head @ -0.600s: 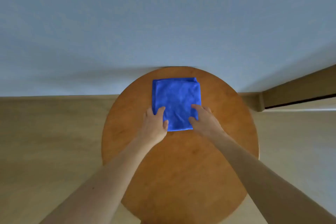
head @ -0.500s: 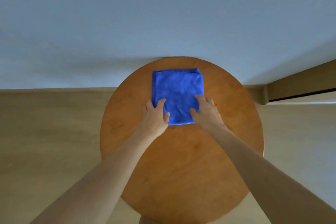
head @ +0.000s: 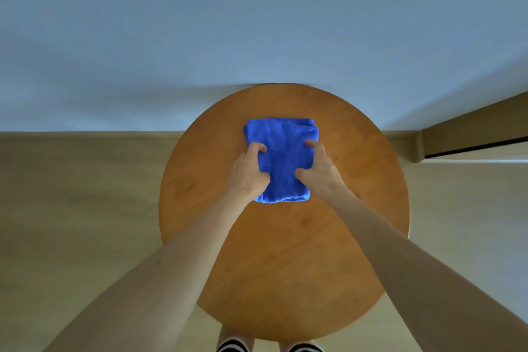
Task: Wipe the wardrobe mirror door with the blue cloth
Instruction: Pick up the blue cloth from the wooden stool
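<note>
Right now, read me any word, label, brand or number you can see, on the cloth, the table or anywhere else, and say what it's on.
None: no text can be read in this view.
The blue cloth shows no tag or print, though the left hand and right hand grip its sides and could hide one.
The round table, wall and floor are plain.

**Both hands grip, arms outstretched**

Two bare forearms reach in from 7 and 5 o'clock toward mid-frame. The left hand (head: 250, 173) and right hand (head: 318, 170) face each other, fingers (head: 257, 148) curled, each gripping one side of the blue cloth (head: 283, 157): left at its 9 o'clock, right at 3 o'clock.
</note>
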Available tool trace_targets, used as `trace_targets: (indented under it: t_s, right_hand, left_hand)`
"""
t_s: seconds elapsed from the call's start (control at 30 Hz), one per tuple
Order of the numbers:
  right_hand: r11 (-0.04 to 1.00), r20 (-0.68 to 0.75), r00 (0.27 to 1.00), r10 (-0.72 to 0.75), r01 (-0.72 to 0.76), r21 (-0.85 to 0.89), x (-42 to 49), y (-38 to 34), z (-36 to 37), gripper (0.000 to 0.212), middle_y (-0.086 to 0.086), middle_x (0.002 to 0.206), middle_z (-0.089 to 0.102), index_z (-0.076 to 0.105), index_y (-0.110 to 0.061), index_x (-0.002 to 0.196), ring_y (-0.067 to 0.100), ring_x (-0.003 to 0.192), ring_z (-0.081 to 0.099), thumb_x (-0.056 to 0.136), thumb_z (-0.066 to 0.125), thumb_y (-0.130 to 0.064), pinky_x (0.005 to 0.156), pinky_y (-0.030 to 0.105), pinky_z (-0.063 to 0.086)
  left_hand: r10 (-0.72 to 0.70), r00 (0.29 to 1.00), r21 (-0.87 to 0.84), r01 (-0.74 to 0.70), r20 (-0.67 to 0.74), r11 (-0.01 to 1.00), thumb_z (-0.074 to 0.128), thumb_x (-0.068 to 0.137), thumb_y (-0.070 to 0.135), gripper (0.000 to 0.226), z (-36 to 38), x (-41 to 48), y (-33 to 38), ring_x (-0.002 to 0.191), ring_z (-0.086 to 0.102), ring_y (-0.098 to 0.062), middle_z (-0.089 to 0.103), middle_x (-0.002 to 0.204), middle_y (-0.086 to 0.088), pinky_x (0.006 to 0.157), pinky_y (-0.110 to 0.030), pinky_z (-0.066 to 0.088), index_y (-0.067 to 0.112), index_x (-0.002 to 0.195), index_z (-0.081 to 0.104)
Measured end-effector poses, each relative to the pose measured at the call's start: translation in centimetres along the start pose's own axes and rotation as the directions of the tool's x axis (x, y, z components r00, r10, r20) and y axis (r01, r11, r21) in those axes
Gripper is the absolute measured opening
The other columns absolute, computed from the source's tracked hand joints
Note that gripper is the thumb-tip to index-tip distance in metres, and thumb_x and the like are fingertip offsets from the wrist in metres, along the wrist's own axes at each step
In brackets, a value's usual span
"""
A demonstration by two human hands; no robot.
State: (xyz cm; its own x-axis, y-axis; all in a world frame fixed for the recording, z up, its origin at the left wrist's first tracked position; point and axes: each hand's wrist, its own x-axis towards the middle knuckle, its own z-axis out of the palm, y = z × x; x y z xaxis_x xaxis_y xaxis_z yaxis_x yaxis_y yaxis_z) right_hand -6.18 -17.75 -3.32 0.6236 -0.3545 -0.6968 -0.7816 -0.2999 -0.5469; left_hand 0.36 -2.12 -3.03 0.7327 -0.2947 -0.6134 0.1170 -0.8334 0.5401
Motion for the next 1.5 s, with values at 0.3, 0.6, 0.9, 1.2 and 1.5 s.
trace_targets:
  t_s: [0.3,0.6,0.9,1.2,1.5]
  right_hand:
    - [0.986,-0.062,0.994,-0.085,0.093,0.136,-4.8,-0.6,-1.5,0.035,-0.009,0.105,0.058,0.050,-0.027,0.121,0.013,0.094,0.062,0.092,0.067,-0.036,0.065,0.023,0.046]
    - [0.974,-0.053,0.989,-0.140,0.147,0.173,-10.9,-3.6,-4.6,0.067,-0.006,0.104,0.062,0.032,-0.025,0.148,0.007,0.083,0.063,0.090,0.065,-0.017,0.059,0.022,0.046]
    - [0.946,-0.021,0.951,-0.308,0.308,0.103,-17.7,-7.8,-5.5,0.039,0.001,0.108,0.066,0.044,-0.027,0.126,0.015,0.091,0.066,0.091,0.055,-0.012,0.070,0.030,0.053]
    - [0.916,0.011,0.920,-0.391,0.388,0.105,-23.2,-13.6,-4.0,0.041,0.003,0.099,0.066,0.037,-0.025,0.131,0.020,0.090,0.066,0.093,0.051,-0.016,0.081,0.045,0.057]
    - [0.878,0.026,0.887,-0.460,0.450,0.162,-29.3,-20.0,3.9,0.046,-0.003,0.104,0.064,0.040,-0.022,0.135,0.017,0.094,0.066,0.095,0.062,-0.031,0.085,0.042,0.058]
  left_hand:
    - [-0.002,0.995,-0.246,-0.023,-0.101,0.969,0.063,0.096,0.016,0.014,-0.5,-5.6,1.1,0.085,0.058,-0.008,0.061,0.098,0.010,0.068,-0.008,0.041,0.017,0.109,0.057]
    - [-0.095,0.977,-0.271,0.040,-0.192,0.962,0.069,0.095,0.026,0.075,-5.2,-12.0,4.8,0.102,0.055,-0.004,0.051,0.123,0.012,0.095,-0.024,0.044,0.029,0.154,0.023]
    - [-0.188,0.981,-0.548,0.133,-0.045,0.826,0.072,0.085,0.022,0.013,-10.6,-18.4,6.1,0.098,0.070,-0.023,0.071,0.103,-0.001,0.097,-0.049,0.057,0.029,0.088,0.062]
    - [-0.197,0.979,-0.713,0.168,0.043,0.681,0.069,0.094,0.033,0.043,-15.1,-23.2,3.3,0.097,0.068,-0.022,0.067,0.112,-0.004,0.079,-0.038,0.057,0.022,0.130,0.048]
    - [-0.184,0.976,-0.792,0.021,-0.115,0.610,0.073,0.089,0.023,0.037,-22.5,-29.5,-4.4,0.100,0.070,-0.029,0.071,0.111,-0.009,0.092,-0.052,0.059,0.024,0.119,0.052]
